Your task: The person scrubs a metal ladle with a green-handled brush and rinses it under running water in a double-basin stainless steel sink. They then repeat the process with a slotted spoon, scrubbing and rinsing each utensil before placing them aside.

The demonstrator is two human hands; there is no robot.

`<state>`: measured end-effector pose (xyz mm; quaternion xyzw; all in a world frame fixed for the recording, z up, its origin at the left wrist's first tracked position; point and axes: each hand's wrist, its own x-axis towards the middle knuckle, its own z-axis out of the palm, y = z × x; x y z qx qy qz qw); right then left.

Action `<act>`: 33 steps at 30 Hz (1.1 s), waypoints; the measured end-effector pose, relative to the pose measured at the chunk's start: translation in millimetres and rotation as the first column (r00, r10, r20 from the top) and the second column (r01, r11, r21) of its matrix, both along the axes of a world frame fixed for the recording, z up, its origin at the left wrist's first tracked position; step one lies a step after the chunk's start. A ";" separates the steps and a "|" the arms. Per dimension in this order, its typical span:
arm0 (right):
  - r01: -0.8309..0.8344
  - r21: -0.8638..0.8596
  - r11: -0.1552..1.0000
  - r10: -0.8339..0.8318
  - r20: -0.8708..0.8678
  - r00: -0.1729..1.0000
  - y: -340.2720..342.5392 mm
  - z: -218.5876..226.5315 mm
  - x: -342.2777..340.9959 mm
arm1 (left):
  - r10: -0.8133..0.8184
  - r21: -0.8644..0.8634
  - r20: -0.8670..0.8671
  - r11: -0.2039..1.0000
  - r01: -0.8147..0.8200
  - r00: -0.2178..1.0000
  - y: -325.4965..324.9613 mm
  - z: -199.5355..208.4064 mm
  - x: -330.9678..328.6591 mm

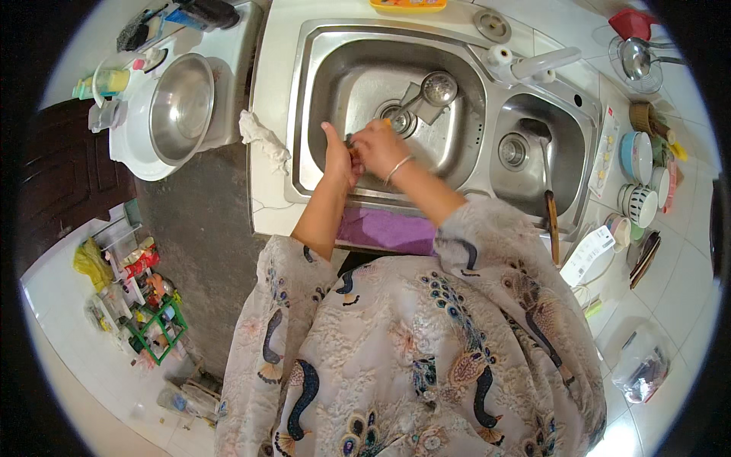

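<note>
Over the near left part of the large steel sink basin point(327, 91), my two hands meet. My left hand point(339, 158) has its thumb raised and its other fingers curled. My right hand point(379, 149), a bracelet at its wrist, closes against the left palm. A small dark thing point(350, 143) shows between them, mostly hidden by the fingers; its kind cannot be made out. A bit of orange-yellow shows just beyond the right knuckles. Past my hands, a metal ladle point(438, 89) lies in the basin over a grey flat piece point(432, 115), near the drain.
In the smaller right basin point(499, 179) leans a wooden-handled utensil point(550, 206). A white faucet point(541, 65) stands behind. Left are a crumpled white cloth point(263, 141) and a large metal bowl point(181, 110). A purple cloth point(388, 231) hangs at the front edge. Bowls point(640, 204) stand right.
</note>
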<state>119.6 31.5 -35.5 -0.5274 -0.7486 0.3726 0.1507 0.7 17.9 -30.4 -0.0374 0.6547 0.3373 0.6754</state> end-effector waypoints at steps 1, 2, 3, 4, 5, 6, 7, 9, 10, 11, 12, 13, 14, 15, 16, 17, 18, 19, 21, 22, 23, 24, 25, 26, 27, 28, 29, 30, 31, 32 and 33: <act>0.011 -0.027 1.000 -0.010 0.032 0.999 9.4 -15.1 8.5 | -0.019 0.017 0.055 1.000 0.018 0.998 -5.2 -11.2 -5.6; -0.068 0.053 0.996 0.061 0.135 0.989 27.1 -60.6 28.2 | -0.047 0.043 0.119 0.998 0.042 0.992 -3.6 -17.8 -7.6; 0.143 -0.267 0.953 -0.125 0.085 0.989 44.6 -46.6 40.7 | -0.065 0.064 0.176 0.996 0.054 0.982 -3.4 -22.2 -10.1; 0.208 -0.369 0.906 -0.233 -0.025 0.972 52.5 -44.1 58.9 | -0.032 0.070 0.168 0.997 0.021 0.985 1.8 -14.2 -6.2; 0.269 -0.468 0.842 -0.384 -0.170 0.907 52.2 -38.8 67.8 | -0.065 0.111 0.198 0.993 0.044 0.978 3.9 -10.5 -8.5; 0.301 -0.573 0.763 -0.531 -0.288 0.797 48.8 -32.5 74.6 | -0.100 0.154 0.225 0.986 0.066 0.969 5.5 -8.0 -11.3; 0.310 -0.671 0.674 -0.668 -0.373 0.644 47.5 -26.3 80.5 | -0.146 0.204 0.253 0.974 0.095 0.956 9.2 -5.4 -12.3; 0.206 -0.774 0.598 -0.776 -0.496 0.390 43.1 -32.1 87.2 | -0.049 0.117 0.340 0.993 0.010 0.939 10.4 -1.0 -10.3; 0.140 -0.815 0.562 -0.818 -0.522 0.242 39.8 -29.3 88.7 | -0.003 0.081 0.376 0.996 -0.030 0.927 7.2 2.6 -4.6; 0.113 -0.818 0.564 -0.817 -0.533 0.221 38.6 -26.2 87.3 | 0.044 0.044 0.410 0.997 -0.068 0.911 5.7 5.4 -0.7; 0.085 -0.820 0.567 -0.815 -0.543 0.201 37.9 -23.0 82.3 | 0.075 0.024 0.469 0.995 -0.098 0.880 4.5 2.0 0.4; 0.056 -0.821 0.569 -0.814 -0.552 0.179 36.9 -15.8 75.3 | 0.123 -0.018 0.510 0.991 -0.133 0.851 1.1 -4.9 1.0; 0.039 -0.823 0.566 -0.812 -0.549 0.200 35.5 2.0 69.2 | 0.172 -0.065 0.548 0.984 -0.163 0.819 -4.8 -10.9 1.7; -0.118 -0.833 0.541 -0.824 -0.553 0.126 35.8 -0.9 71.4 | 0.221 -0.113 0.582 0.975 -0.192 0.782 -10.5 -15.2 2.4; -0.272 -0.815 0.512 -0.837 -0.544 0.052 37.3 -6.6 75.7 | 0.236 -0.117 0.610 0.971 -0.208 0.757 -16.2 -11.5 6.6; -0.421 -0.769 0.481 -0.852 -0.523 -0.018 37.0 -12.3 80.9 | 0.261 -0.132 0.644 0.964 -0.232 0.719 -21.2 -10.6 8.5; -0.515 -0.742 0.430 -0.885 -0.459 -0.077 34.7 -17.8 88.1 | 0.285 -0.147 0.676 0.956 -0.255 0.679 -25.8 -10.6 9.8; -0.532 -0.729 0.430 -0.883 -0.462 -0.081 31.4 -3.2 83.9 | 0.316 -0.166 0.705 0.944 -0.286 0.635 -31.2 -11.2 10.6; -0.555 -0.707 0.438 -0.879 -0.468 -0.098 22.2 39.6 76.2 | 0.339 -0.194 0.691 0.938 -0.288 0.638 -32.4 -11.1 13.6; -0.599 -0.673 0.433 -0.875 -0.475 -0.099 21.4 31.8 79.5 | 0.318 -0.192 0.692 0.947 -0.259 0.648 -29.0 -16.3 11.4; -0.527 -0.700 0.482 -0.841 -0.539 -0.053 21.9 20.1 81.3 | 0.297 -0.189 0.691 0.954 -0.232 0.659 -24.8 -18.5 8.3; -0.452 -0.716 0.532 -0.803 -0.596 0.000 23.4 7.5 83.3 | 0.137 -0.074 0.664 0.990 -0.118 0.735 -20.2 -19.3 5.6; -0.380 -0.722 0.578 -0.764 -0.643 0.059 24.7 -0.6 85.0 | -0.018 0.040 0.529 0.999 -0.004 0.848 -17.2 -10.9 5.2; -0.267 -0.752 0.603 -0.737 -0.653 0.172 26.0 0.1 89.9 | -0.170 0.132 0.362 0.983 0.130 0.916 -12.3 3.9 5.5; -0.017 -0.717 0.697 -0.653 -0.645 0.397 25.6 -5.3 92.8 | -0.309 0.195 0.173 0.941 0.275 0.935 -8.8 13.3 5.9; 0.205 -0.589 0.782 -0.576 -0.554 0.601 24.2 -12.1 95.4 | -0.370 0.190 0.066 0.916 0.353 0.926 -6.3 16.6 7.2; 0.372 -0.386 0.844 -0.515 -0.392 0.762 21.8 -18.4 95.8 | -0.325 0.178 0.058 0.934 0.311 0.944 -6.5 17.7 7.6; 0.414 -0.171 0.894 -0.448 -0.374 0.812 15.5 -24.9 92.3 | -0.280 0.166 0.050 0.949 0.268 0.959 -6.7 18.7 7.9; 0.395 -0.177 0.901 -0.432 -0.418 0.799 8.7 -18.2 81.8 | -0.240 0.158 0.043 0.960 0.230 0.970 -4.6 17.9 9.4; 0.375 -0.180 0.910 -0.415 -0.457 0.787 -1.3 -5.3 64.3 | -0.222 0.142 -0.044 0.964 0.226 0.974 -2.6 18.9 12.6; 0.352 -0.187 0.917 -0.397 -0.493 0.774 -13.3 7.9 47.5 | -0.202 0.121 -0.132 0.968 0.218 0.971 -2.6 23.1 17.2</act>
